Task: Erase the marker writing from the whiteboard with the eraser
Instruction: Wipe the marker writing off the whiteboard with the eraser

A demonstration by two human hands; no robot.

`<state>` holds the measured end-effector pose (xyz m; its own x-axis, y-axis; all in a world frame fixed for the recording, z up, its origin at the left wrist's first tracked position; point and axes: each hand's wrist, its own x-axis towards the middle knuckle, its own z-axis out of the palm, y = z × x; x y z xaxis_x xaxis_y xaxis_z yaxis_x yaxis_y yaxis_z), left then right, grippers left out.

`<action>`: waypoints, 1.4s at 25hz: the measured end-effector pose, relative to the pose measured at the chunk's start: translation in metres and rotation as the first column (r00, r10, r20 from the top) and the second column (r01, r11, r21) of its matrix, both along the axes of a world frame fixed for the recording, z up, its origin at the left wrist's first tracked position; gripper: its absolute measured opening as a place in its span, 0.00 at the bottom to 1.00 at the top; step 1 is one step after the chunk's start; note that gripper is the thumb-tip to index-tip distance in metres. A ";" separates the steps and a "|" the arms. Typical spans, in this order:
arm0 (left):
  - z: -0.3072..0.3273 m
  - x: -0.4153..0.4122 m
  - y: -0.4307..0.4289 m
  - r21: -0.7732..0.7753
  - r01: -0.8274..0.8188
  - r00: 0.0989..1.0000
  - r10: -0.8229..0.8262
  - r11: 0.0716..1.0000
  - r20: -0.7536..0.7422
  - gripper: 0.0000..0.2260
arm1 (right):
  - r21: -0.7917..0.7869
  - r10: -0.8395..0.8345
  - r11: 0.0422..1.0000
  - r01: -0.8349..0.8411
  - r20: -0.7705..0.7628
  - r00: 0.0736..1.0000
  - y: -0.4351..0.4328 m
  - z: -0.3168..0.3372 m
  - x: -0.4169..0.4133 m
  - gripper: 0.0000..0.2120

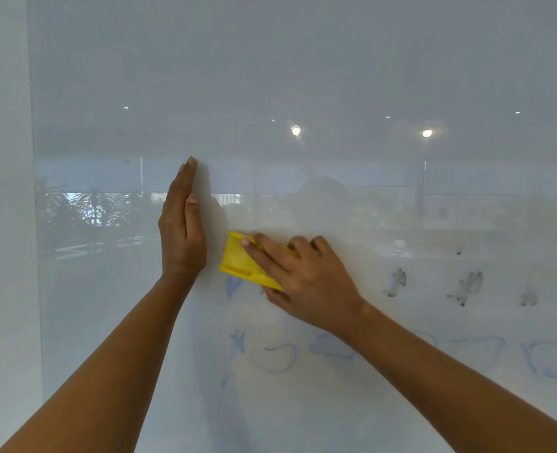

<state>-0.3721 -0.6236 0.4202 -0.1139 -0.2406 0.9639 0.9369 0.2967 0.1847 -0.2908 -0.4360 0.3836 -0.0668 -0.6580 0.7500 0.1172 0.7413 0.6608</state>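
Observation:
A glossy whiteboard (303, 76) fills the view. My right hand (306, 276) presses a yellow eraser (237, 259) flat against the board near its middle. My left hand (182, 223) rests flat on the board just left of the eraser, fingers together and pointing up, holding nothing. Blue marker writing (277, 358) runs in a faint row below the eraser, with another blue stroke (233, 286) right under the eraser's lower edge. Smudged dark marks (466, 287) lie to the right of my right hand.
The board's left edge (33, 223) meets a plain white wall (2, 223). The glossy surface reflects ceiling lights (296, 130), windows and plants.

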 end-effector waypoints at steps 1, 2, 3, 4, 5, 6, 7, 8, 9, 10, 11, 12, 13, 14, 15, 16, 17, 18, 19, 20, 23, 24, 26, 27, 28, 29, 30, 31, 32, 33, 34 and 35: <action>0.000 0.001 -0.001 -0.009 0.009 1.000 -0.009 1.000 0.006 0.21 | -0.008 -0.020 1.000 0.020 -0.022 1.000 0.008 0.011 0.001 0.30; 0.000 0.002 -0.001 -0.014 0.017 1.000 -0.016 1.000 0.015 0.21 | -0.080 -0.025 0.997 0.021 -0.059 0.998 0.012 0.027 0.002 0.30; 0.000 0.003 -0.002 -0.017 0.023 0.999 -0.022 1.000 0.026 0.21 | -0.208 -0.015 0.978 -0.005 -0.093 0.996 0.010 0.046 0.001 0.29; 0.000 0.005 -0.002 -0.018 0.033 0.999 -0.032 0.999 0.037 0.21 | -0.342 -0.007 0.939 -0.036 -0.125 0.992 0.004 0.063 0.002 0.28; 0.000 0.007 -0.003 -0.019 0.049 0.998 -0.048 0.999 0.045 0.21 | -0.443 -0.012 0.895 -0.053 -0.143 0.990 -0.006 0.074 0.000 0.28; 0.001 0.009 -0.003 -0.017 0.074 0.996 -0.073 0.997 0.050 0.20 | -0.493 -0.026 0.869 -0.051 -0.149 0.988 -0.017 0.078 -0.003 0.29; 0.002 0.010 -0.005 -0.014 0.103 0.993 -0.102 0.995 0.060 0.20 | -0.488 -0.038 0.872 -0.037 -0.144 0.989 -0.027 0.074 -0.007 0.30; 0.002 0.012 -0.008 -0.013 0.134 0.988 -0.133 0.991 0.078 0.20 | -0.440 -0.042 0.898 -0.018 -0.126 0.991 -0.037 0.064 -0.010 0.31; 0.003 0.013 -0.011 -0.013 0.166 0.981 -0.164 0.986 0.100 0.20 | -0.355 -0.038 0.935 -0.002 -0.105 0.994 -0.044 0.047 -0.012 0.31; 0.004 0.015 -0.014 -0.017 0.193 0.974 -0.189 0.981 0.125 0.20 | -0.248 -0.027 0.969 0.007 -0.081 0.996 -0.048 0.025 -0.012 0.31; 0.005 0.016 -0.017 -0.022 0.207 0.968 -0.201 0.978 0.148 0.20 | -0.142 -0.010 0.990 0.004 -0.042 0.999 -0.048 0.002 -0.012 0.30; 0.006 0.017 -0.020 -0.028 0.209 0.965 -0.201 0.978 0.166 0.20 | -0.048 0.012 0.999 -0.011 0.004 1.000 -0.046 -0.020 -0.009 0.29; 0.006 0.018 -0.021 -0.038 0.206 0.964 -0.196 0.978 0.179 0.20 | 0.030 0.025 0.999 -0.026 0.052 0.998 -0.042 -0.037 -0.007 0.28; 0.005 0.020 -0.021 -0.048 0.203 0.963 -0.191 0.978 0.189 0.20 | 0.093 0.021 0.995 -0.029 0.088 0.996 -0.037 -0.046 -0.004 0.28; 0.005 0.021 -0.021 -0.056 0.203 0.962 -0.189 0.978 0.198 0.20 | 0.137 0.010 0.990 -0.023 0.098 0.995 -0.029 -0.045 -0.003 0.28; 0.004 0.022 -0.021 -0.061 0.202 0.961 -0.186 0.978 0.203 0.20 | 0.145 -0.003 0.989 -0.008 0.075 0.997 -0.022 -0.037 -0.002 0.28; 0.003 0.023 -0.020 -0.069 0.193 0.963 -0.176 0.979 0.203 0.20 | 0.099 -0.012 0.995 0.008 0.033 0.999 -0.015 -0.022 -0.003 0.29; 0.001 0.023 -0.020 -0.082 0.175 0.968 -0.157 0.981 0.194 0.21 | -0.002 -0.013 1.000 0.013 -0.019 1.000 -0.010 -0.002 -0.004 0.30; 0.001 0.022 -0.019 -0.101 0.150 0.975 -0.130 0.984 0.181 0.21 | -0.135 -0.019 0.991 0.010 -0.065 0.998 -0.009 0.017 -0.004 0.30; 0.000 0.022 -0.018 -0.118 0.125 0.980 -0.104 0.985 0.170 0.21 | -0.258 -0.029 0.966 0.002 -0.102 0.994 -0.011 0.033 -0.004 0.30; -0.003 0.020 -0.010 -0.118 0.078 0.986 -0.058 0.990 0.158 0.21 | -0.403 -0.068 0.915 0.014 -0.121 0.990 -0.031 0.034 -0.011 0.33; -0.004 0.020 -0.007 -0.113 0.069 0.986 -0.051 0.991 0.159 0.21 | -0.358 -0.056 0.934 0.014 -0.108 0.993 -0.038 0.018 -0.014 0.33; -0.005 0.020 -0.004 -0.115 0.044 0.985 -0.025 0.992 0.169 0.22 | -0.171 0.015 0.985 -0.022 -0.038 0.999 -0.042 -0.034 -0.017 0.32; -0.005 0.020 -0.004 -0.129 0.023 0.985 0.000 0.991 0.172 0.22 | -0.067 0.034 0.997 -0.032 0.016 0.999 -0.039 -0.063 -0.016 0.31; -0.006 0.020 -0.005 -0.154 -0.007 0.984 0.034 0.988 0.173 0.22 | 0.026 0.034 0.999 -0.036 0.068 0.997 -0.033 -0.091 -0.013 0.29; -0.006 0.020 -0.005 -0.189 -0.042 0.982 0.075 0.981 0.170 0.22 | 0.106 0.017 0.994 -0.029 0.112 0.994 -0.024 -0.110 -0.008 0.28; -0.007 0.020 -0.006 -0.225 -0.079 0.979 0.117 0.971 0.166 0.22 | 0.165 0.008 0.986 -0.032 0.145 0.989 -0.015 -0.119 -0.004 0.27; -0.007 0.020 -0.006 -0.252 -0.106 0.976 0.150 0.962 0.160 0.23 | 0.186 0.020 0.981 -0.048 0.154 0.988 -0.007 -0.115 -0.001 0.26; -0.008 0.020 -0.006 -0.265 -0.123 0.973 0.169 0.956 0.156 0.23 | 0.157 0.044 0.985 -0.066 0.138 0.989 -0.001 -0.103 0.001 0.26; -0.009 0.019 -0.005 -0.264 -0.132 0.972 0.177 0.955 0.154 0.23 | 0.072 0.070 0.994 -0.078 0.107 0.992 0.001 -0.084 0.000 0.26; -0.009 0.018 -0.004 -0.255 -0.137 0.972 0.179 0.957 0.153 0.23 | -0.058 0.085 0.995 -0.081 0.057 0.995 0.001 -0.064 -0.001 0.27; -0.008 0.018 -0.002 -0.245 -0.141 0.972 0.182 0.959 0.150 0.23 | -0.197 0.075 0.978 -0.073 0.003 0.997 -0.002 -0.046 -0.002 0.28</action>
<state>-0.3540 -0.6256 0.4117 -0.2586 -0.0429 0.9650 0.8336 0.4948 0.2454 -0.2927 -0.4379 0.3372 -0.0324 -0.5014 0.8646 0.0511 0.8631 0.5024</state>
